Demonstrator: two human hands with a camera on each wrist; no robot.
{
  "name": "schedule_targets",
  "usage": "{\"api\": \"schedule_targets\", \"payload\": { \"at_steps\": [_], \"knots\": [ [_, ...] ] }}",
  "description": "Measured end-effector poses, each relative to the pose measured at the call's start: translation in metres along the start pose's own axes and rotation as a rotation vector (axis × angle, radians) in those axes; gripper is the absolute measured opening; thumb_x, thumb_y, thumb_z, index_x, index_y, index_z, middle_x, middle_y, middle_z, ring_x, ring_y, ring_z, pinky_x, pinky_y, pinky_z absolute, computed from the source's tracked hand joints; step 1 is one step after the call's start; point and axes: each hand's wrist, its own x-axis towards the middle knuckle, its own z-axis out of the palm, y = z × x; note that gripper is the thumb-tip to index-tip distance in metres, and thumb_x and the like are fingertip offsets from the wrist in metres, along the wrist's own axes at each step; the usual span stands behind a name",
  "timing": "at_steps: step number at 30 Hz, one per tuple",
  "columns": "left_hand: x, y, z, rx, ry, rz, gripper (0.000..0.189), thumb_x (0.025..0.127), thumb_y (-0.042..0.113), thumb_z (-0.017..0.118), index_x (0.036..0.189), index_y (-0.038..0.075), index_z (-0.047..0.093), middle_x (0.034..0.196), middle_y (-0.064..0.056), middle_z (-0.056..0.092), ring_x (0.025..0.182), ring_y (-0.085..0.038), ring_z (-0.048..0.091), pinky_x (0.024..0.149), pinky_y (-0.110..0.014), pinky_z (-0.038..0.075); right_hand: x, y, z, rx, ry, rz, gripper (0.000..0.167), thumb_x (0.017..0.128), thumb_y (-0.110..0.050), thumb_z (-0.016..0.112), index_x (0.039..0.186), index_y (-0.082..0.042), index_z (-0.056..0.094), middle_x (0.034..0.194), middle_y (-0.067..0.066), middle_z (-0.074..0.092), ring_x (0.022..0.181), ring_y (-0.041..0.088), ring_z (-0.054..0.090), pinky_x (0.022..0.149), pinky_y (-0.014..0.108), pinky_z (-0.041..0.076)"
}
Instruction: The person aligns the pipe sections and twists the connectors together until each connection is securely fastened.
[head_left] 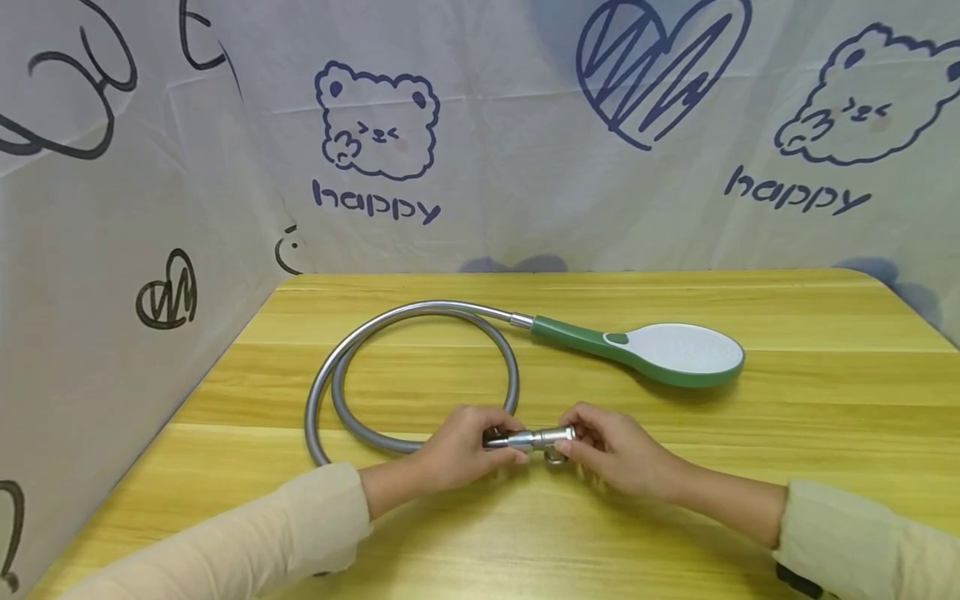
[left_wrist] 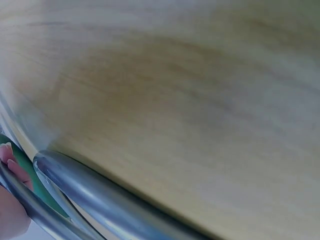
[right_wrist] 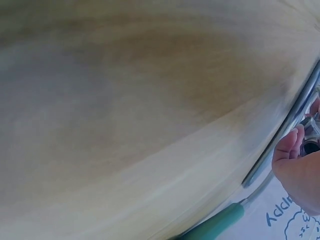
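Near the middle of the table, my left hand (head_left: 461,448) pinches the metal end of a grey shower hose (head_left: 312,408) between thumb and fingers. My right hand (head_left: 626,454) grips a chrome T-shaped fitting (head_left: 557,436) with a short round branch pointing down. The fitting and the hose end line up and meet between the hands. In the right wrist view, the right hand (right_wrist: 300,175) holds the fitting at the right edge. The left wrist view shows the hose (left_wrist: 110,200) large, with part of the left hand (left_wrist: 11,212) at lower left.
A green and white shower head (head_left: 686,350) lies face up behind my right hand, joined to the hose's other end. The hose loops on the wooden table (head_left: 450,542) at left. A printed cloth (head_left: 510,167) hangs behind and beside the table.
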Motion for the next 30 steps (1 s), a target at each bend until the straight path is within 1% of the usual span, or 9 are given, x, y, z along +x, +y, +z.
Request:
{"api": "schedule_targets", "payload": {
  "at_steps": [3,6,8,13,16,20,24,27,30],
  "knots": [
    [-0.001,0.001,0.0,0.015,-0.003,0.001,0.016,0.079,0.01,0.072,0.09,-0.001,0.069,0.081,-0.01,0.069,0.058,0.004,0.049,0.051,-0.015,0.047,0.0,0.0,0.0,-0.017,0.001,-0.01,0.013,0.092,-0.017,0.059,0.094,-0.004,0.059,0.07,0.0,0.055,0.058,0.001,0.043,0.049,0.018,0.039],
    [-0.001,0.002,0.001,0.059,0.0,0.015,0.015,0.079,0.01,0.073,0.088,-0.001,0.069,0.079,-0.009,0.069,0.058,0.004,0.048,0.051,-0.014,0.046,-0.001,0.0,0.001,-0.038,0.003,-0.013,0.011,0.091,-0.017,0.059,0.091,-0.006,0.059,0.066,-0.002,0.052,0.056,0.0,0.042,0.047,0.018,0.037],
    [-0.001,0.003,0.002,0.081,0.005,0.011,0.015,0.078,0.011,0.073,0.087,0.0,0.069,0.079,-0.009,0.07,0.058,0.004,0.048,0.051,-0.014,0.046,-0.001,0.001,0.002,-0.06,0.006,-0.012,0.01,0.091,-0.017,0.06,0.089,-0.007,0.059,0.064,-0.003,0.05,0.054,0.0,0.041,0.046,0.018,0.037],
    [0.0,0.004,0.003,0.127,0.026,0.01,0.017,0.078,0.013,0.074,0.088,0.0,0.069,0.079,-0.009,0.07,0.057,0.003,0.047,0.05,-0.013,0.045,-0.001,0.0,0.0,-0.089,-0.011,0.024,0.012,0.092,-0.018,0.059,0.088,-0.007,0.06,0.063,-0.005,0.047,0.052,0.0,0.04,0.045,0.018,0.037],
    [0.002,0.005,0.004,0.149,0.021,0.017,0.018,0.079,0.016,0.073,0.089,0.001,0.07,0.08,-0.008,0.071,0.058,0.002,0.047,0.051,-0.013,0.045,0.0,0.0,-0.004,-0.043,-0.043,0.049,0.016,0.093,-0.017,0.055,0.088,-0.003,0.06,0.062,-0.001,0.051,0.05,0.001,0.043,0.044,0.02,0.041],
    [0.005,0.005,0.004,0.155,-0.021,0.014,0.021,0.082,0.019,0.07,0.093,0.001,0.07,0.083,-0.008,0.071,0.061,0.002,0.051,0.055,-0.012,0.046,0.002,0.004,-0.01,0.031,-0.085,0.081,0.022,0.096,-0.016,0.051,0.09,0.002,0.059,0.064,0.006,0.058,0.048,0.005,0.048,0.042,0.024,0.044],
    [0.01,0.005,0.005,0.19,-0.058,0.021,0.023,0.084,0.021,0.067,0.095,0.001,0.07,0.085,-0.007,0.071,0.066,-0.002,0.057,0.06,-0.012,0.047,0.004,0.008,-0.015,0.044,-0.108,0.113,0.023,0.097,-0.016,0.049,0.092,0.004,0.06,0.066,0.008,0.061,0.049,0.007,0.049,0.043,0.023,0.043],
    [0.014,0.005,0.005,0.242,-0.072,0.033,0.024,0.085,0.023,0.066,0.096,0.002,0.07,0.087,-0.007,0.072,0.073,-0.008,0.063,0.065,-0.013,0.049,0.006,0.01,-0.017,0.051,-0.127,0.136,0.022,0.097,-0.015,0.049,0.092,0.003,0.059,0.065,0.008,0.061,0.05,0.008,0.049,0.043,0.022,0.041],
    [0.016,0.004,0.007,0.286,-0.075,0.05,0.024,0.086,0.023,0.066,0.096,0.002,0.07,0.088,-0.007,0.072,0.078,-0.013,0.066,0.07,-0.015,0.051,0.008,0.012,-0.019,0.06,-0.148,0.149,0.021,0.097,-0.015,0.048,0.093,0.004,0.059,0.066,0.009,0.06,0.05,0.009,0.049,0.044,0.022,0.04]
  ]
}}
